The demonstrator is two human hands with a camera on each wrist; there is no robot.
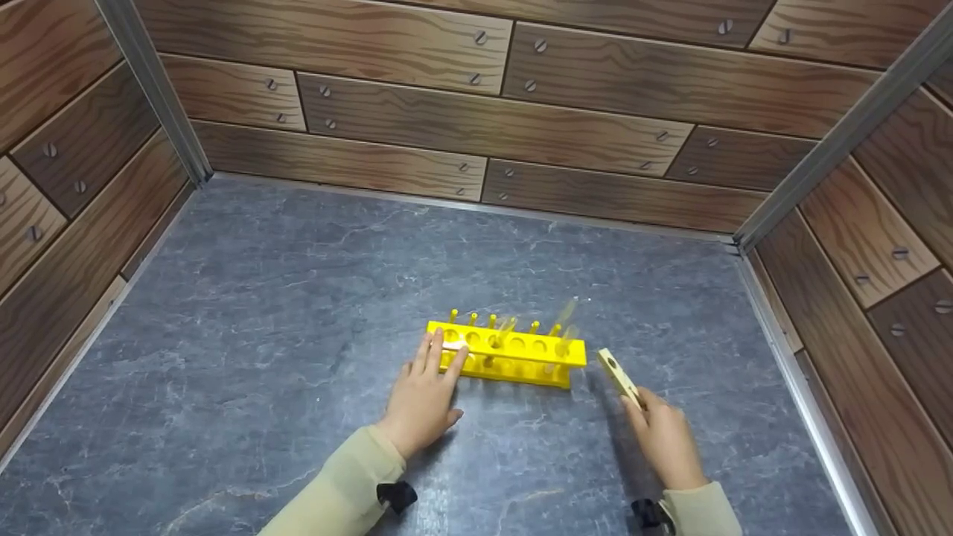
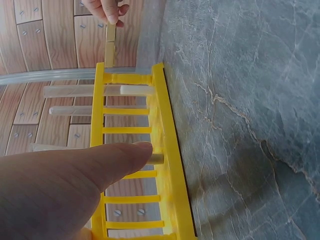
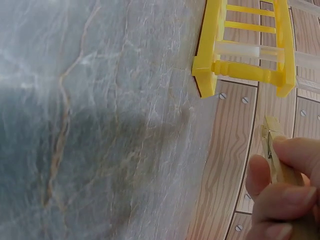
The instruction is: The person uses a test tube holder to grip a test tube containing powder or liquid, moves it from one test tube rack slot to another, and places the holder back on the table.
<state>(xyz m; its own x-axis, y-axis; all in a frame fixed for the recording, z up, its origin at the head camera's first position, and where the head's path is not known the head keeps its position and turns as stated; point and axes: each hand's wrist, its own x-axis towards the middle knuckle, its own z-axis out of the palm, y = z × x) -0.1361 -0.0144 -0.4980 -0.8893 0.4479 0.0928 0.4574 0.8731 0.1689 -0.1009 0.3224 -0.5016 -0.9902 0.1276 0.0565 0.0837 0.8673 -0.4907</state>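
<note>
A yellow test tube rack stands on the grey marbled surface. My left hand rests on its left end, fingers stretched over the top plate and thumb held apart. One clear test tube sits in a middle hole. Another test tube occupies the right-end hole, with whitish contents low inside in the left wrist view. Behind it a third tube slants up at the back right pegs. To the right of the rack, my right hand grips a wooden test tube holder, whose tip points toward the rack's right end.
Wood-patterned panels with printed screws wall in the back and both sides. Metal strips edge the surface. Bare marbled surface spreads around the rack. A black band sits at the left wrist.
</note>
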